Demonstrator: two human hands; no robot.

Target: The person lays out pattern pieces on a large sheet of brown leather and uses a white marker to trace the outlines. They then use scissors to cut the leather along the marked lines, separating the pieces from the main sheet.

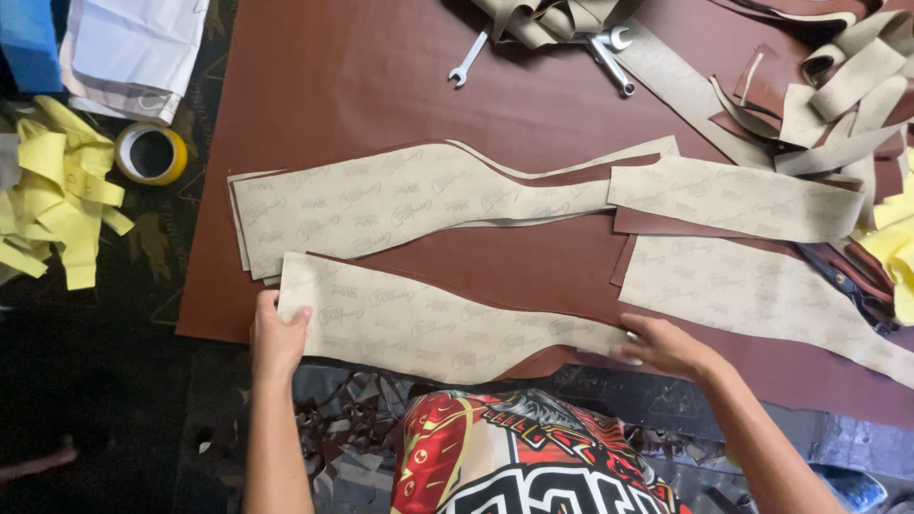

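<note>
A long beige pattern piece (428, 324) with faint printed marks lies across a large brown leather sheet (381, 86) near the table's front edge. My left hand (276, 333) rests on its left end, fingers curled over the edge. My right hand (662, 345) presses flat on its narrow right end. A stack of similar beige pieces (381, 200) lies just beyond it, untouched.
More beige pieces (743, 195) and cut strips (838, 86) lie at the right, with dark scissors (847, 281). Two wrenches (471, 59) lie at the back. A yellow tape roll (150, 152) and yellow strips (57, 190) sit at the left. Leather scraps (343, 428) litter the floor.
</note>
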